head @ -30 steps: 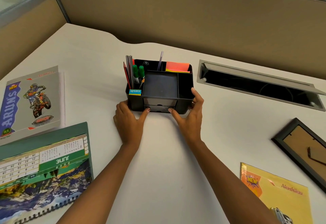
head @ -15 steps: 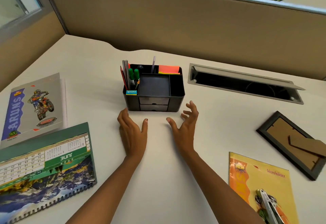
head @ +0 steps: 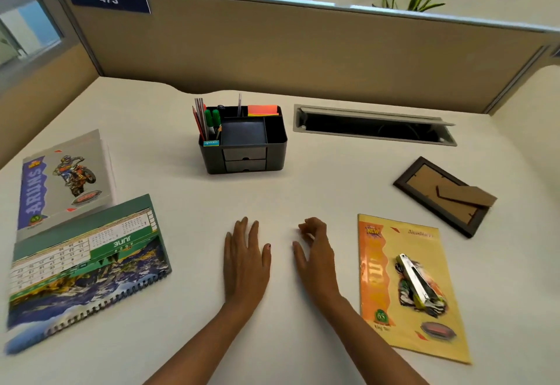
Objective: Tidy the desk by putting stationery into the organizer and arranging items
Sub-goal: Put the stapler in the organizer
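A black desk organizer (head: 274,154) stands on the white desk, with pencils and green markers (head: 208,122) upright in its left slot and orange sticky notes (head: 262,110) at its back. My left hand (head: 245,259) lies flat on the desk well in front of it, fingers straight. My right hand (head: 315,252) hovers beside it with fingers loosely curled, holding nothing. A metal stapler (head: 419,284) lies on a yellow notebook (head: 378,287) to the right of my right hand.
At the left lie a grey motorbike notebook (head: 63,178) and a spiral desk calendar (head: 85,263). A dark picture frame (head: 444,195) lies face down at the right. An open cable slot (head: 374,125) sits behind it. A beige partition wall (head: 303,51) bounds the desk.
Both hands let go of the organizer and drew back toward me. The organizer stays where it was set, farther from my hands. The camera view tilted up and widened.
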`<action>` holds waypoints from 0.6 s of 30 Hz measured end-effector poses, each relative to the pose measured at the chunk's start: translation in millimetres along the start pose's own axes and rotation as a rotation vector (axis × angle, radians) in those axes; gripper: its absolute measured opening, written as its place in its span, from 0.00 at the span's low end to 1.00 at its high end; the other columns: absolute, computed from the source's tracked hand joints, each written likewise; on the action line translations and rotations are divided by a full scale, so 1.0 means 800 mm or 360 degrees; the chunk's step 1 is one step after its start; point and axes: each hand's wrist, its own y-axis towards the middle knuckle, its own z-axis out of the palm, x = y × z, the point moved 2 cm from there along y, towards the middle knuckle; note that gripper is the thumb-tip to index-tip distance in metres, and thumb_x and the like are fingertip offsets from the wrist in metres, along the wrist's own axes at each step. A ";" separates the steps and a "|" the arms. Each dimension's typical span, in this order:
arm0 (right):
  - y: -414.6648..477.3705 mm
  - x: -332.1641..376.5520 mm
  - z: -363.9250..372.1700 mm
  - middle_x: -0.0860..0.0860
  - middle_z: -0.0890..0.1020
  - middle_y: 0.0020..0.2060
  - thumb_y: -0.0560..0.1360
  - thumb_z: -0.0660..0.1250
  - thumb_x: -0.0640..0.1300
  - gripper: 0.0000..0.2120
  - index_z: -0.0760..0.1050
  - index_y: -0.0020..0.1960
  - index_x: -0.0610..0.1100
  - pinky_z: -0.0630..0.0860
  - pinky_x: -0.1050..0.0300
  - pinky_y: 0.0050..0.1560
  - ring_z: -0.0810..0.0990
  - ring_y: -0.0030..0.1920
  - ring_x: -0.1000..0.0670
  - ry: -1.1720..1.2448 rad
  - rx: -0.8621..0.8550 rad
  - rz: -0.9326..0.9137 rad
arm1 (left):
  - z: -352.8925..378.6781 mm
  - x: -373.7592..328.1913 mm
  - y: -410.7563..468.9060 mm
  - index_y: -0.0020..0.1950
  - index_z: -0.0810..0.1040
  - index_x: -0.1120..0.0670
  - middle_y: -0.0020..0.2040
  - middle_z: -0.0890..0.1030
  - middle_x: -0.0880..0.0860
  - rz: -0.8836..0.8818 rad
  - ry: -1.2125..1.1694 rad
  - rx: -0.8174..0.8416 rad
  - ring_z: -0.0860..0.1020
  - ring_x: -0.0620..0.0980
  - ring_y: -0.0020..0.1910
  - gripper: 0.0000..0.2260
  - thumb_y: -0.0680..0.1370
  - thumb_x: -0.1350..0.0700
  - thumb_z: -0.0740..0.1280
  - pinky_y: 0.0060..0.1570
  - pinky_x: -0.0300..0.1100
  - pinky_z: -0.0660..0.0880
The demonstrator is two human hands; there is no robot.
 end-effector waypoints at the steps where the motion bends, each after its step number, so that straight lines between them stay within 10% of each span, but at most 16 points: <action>1: -0.011 -0.002 -0.009 0.54 0.76 0.58 0.77 0.65 0.38 0.17 0.67 0.64 0.49 0.70 0.68 0.62 0.76 0.58 0.57 -0.0141 0.0112 -0.0058 | -0.001 -0.001 -0.008 0.71 0.67 0.56 0.71 0.67 0.58 0.0032 0.0024 0.0020 0.66 0.55 0.71 0.21 0.81 0.48 0.53 0.70 0.53 0.63; 6: -0.054 -0.012 -0.077 0.46 0.76 0.60 0.74 0.65 0.31 0.15 0.75 0.60 0.39 0.65 0.68 0.64 0.73 0.62 0.49 -0.0646 -0.0130 -0.0271 | -0.010 -0.001 -0.039 0.72 0.66 0.55 0.72 0.66 0.56 0.0129 0.0046 0.0091 0.63 0.54 0.72 0.23 0.79 0.50 0.50 0.71 0.51 0.57; 10: -0.069 -0.035 -0.145 0.36 0.74 0.58 0.71 0.68 0.28 0.15 0.76 0.58 0.31 0.74 0.46 0.60 0.71 0.60 0.39 -0.1016 -0.0686 0.0104 | -0.014 -0.001 -0.045 0.72 0.66 0.54 0.73 0.66 0.56 0.0108 0.0053 0.0117 0.62 0.54 0.73 0.23 0.78 0.50 0.50 0.72 0.50 0.56; 18: -0.103 -0.076 -0.188 0.35 0.75 0.56 0.72 0.71 0.35 0.20 0.72 0.62 0.32 0.71 0.42 0.54 0.71 0.56 0.35 -0.0939 -0.0780 0.0545 | -0.016 -0.002 -0.058 0.71 0.67 0.55 0.72 0.66 0.55 0.0069 0.0084 0.0195 0.63 0.53 0.73 0.23 0.78 0.52 0.49 0.72 0.49 0.56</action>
